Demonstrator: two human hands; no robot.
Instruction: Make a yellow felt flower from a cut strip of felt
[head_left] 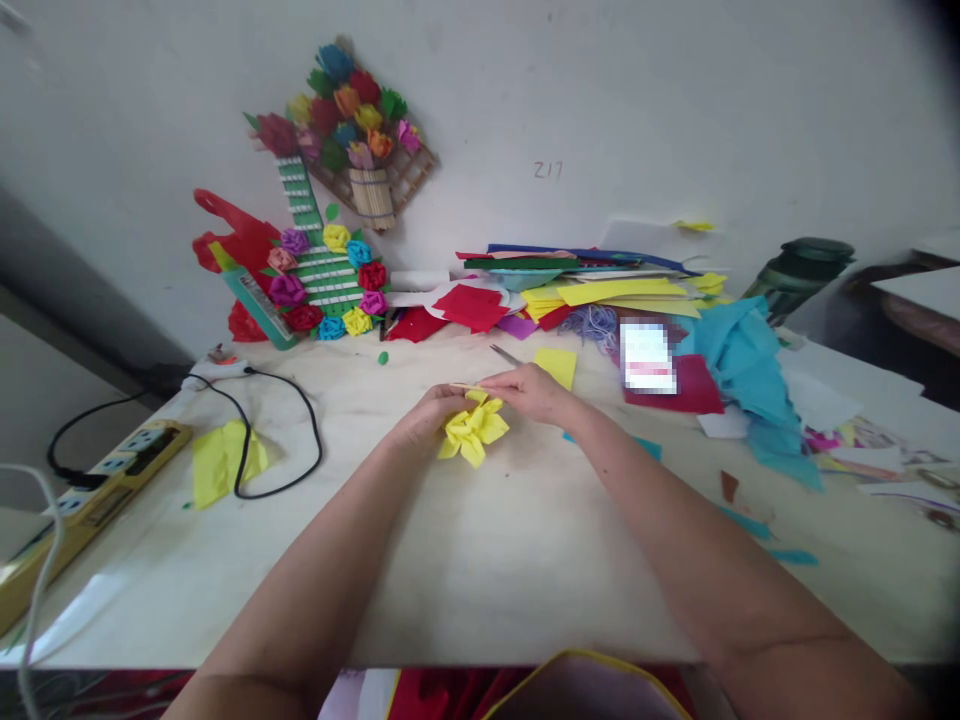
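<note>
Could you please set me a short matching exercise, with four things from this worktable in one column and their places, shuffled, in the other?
Things
1. Yellow paper flower
2. Black cable
3. Teal bottle with a yellow cap
4. Dark lidded bottle

Places
A. At the back left, in front of a red plastic bag
B. In the fingers of the left hand and right hand
C. At the back right, by crumpled blue paper
D. Looped partly over a yellow sheet on the left

Right pairs: 1-B, 2-D, 3-A, 4-C
</note>
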